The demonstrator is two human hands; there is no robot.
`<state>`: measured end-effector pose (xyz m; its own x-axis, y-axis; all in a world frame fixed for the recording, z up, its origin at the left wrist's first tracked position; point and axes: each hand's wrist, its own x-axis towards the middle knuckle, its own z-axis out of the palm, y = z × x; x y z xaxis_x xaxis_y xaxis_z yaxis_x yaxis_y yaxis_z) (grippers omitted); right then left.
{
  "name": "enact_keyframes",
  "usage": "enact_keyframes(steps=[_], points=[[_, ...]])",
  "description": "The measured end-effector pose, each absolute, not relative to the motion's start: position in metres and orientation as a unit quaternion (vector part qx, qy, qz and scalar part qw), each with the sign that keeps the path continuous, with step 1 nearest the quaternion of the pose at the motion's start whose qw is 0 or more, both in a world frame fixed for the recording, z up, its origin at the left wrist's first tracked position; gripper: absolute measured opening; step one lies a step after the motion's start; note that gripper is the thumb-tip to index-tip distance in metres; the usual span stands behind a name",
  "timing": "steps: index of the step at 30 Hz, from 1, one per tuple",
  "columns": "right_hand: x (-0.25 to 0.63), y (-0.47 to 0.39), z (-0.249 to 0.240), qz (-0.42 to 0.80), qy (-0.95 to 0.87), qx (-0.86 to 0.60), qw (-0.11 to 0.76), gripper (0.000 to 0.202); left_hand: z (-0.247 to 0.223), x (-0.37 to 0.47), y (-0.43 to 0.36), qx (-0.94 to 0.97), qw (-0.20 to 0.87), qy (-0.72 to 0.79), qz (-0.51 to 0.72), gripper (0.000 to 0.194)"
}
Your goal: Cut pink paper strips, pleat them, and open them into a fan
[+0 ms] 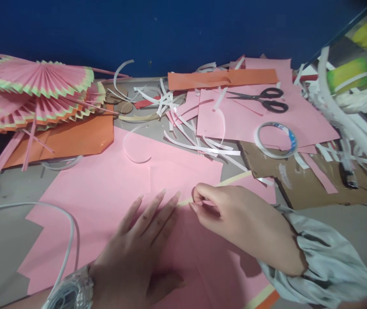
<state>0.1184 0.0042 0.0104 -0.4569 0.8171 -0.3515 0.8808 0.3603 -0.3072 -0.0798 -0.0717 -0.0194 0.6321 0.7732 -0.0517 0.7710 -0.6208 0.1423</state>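
Left hand pressing flat, right hand pinching at the pale-edged pink sheet.
The left hand [138, 253] is lying palm down with its fingers extended and slightly parted, touching pink paper, probably to stop it sliding. The right hand [241, 214] is closing thumb and forefinger on the edge of the pale-edged pink sheet [203, 266], just beside the left fingertips, likely for fine control of that edge; the exact grip is partly hidden. That sheet is lying beneath and between both hands, overlapping a larger pink sheet [106, 171] that is spreading beyond the left hand. Scissors [257, 97] and a tape roll [292, 139] are resting beyond the right hand, perhaps for easy reach. Pleated paper fans [42, 81] are sitting beyond the left hand, and white strips [214, 151] are lying ahead of both.
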Motion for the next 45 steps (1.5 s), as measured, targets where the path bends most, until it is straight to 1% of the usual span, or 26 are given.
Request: enact_keyframes(steps=[6, 11, 15, 17, 21, 23, 28, 35, 41, 45], points=[[0.117, -0.001, 0.009, -0.200, 0.832, 0.513, 0.064, 0.010, -0.019, -0.079, -0.071, 0.901, 0.068, 0.428, 0.009, 0.075], [0.115, -0.003, 0.008, -0.179, 0.831, 0.524, 0.061, 0.010, -0.018, -0.078, -0.071, 0.901, 0.065, 0.428, 0.020, 0.078], [0.114, -0.003, 0.009, -0.173, 0.831, 0.524, 0.063, 0.012, -0.015, -0.078, -0.068, 0.904, 0.057, 0.419, 0.065, 0.067], [0.114, -0.003, 0.010, -0.172, 0.835, 0.519, 0.068, 0.012, -0.014, -0.077, -0.065, 0.904, 0.064, 0.416, 0.073, 0.065], [0.115, -0.001, 0.012, -0.173, 0.841, 0.507, 0.075, 0.011, -0.012, -0.076, -0.060, 0.905, 0.105, 0.413, 0.013, 0.078], [0.116, 0.001, 0.014, -0.172, 0.846, 0.499, 0.078, 0.014, -0.012, -0.076, -0.059, 0.901, 0.115, 0.418, -0.002, 0.081], [0.116, 0.002, 0.018, -0.150, 0.850, 0.495, 0.094, 0.019, -0.012, -0.076, -0.061, 0.902, 0.113, 0.418, 0.001, 0.079], [0.112, -0.010, 0.015, -0.053, 0.870, 0.483, 0.084, 0.018, -0.010, -0.074, -0.061, 0.904, 0.108, 0.414, -0.009, 0.081], [0.109, -0.013, 0.017, -0.024, 0.880, 0.463, 0.098, 0.018, -0.009, -0.074, -0.063, 0.900, 0.108, 0.422, -0.014, 0.080], [0.108, -0.014, 0.017, -0.001, 0.886, 0.455, 0.093, 0.017, -0.008, -0.073, -0.063, 0.896, 0.121, 0.426, -0.027, 0.078]])
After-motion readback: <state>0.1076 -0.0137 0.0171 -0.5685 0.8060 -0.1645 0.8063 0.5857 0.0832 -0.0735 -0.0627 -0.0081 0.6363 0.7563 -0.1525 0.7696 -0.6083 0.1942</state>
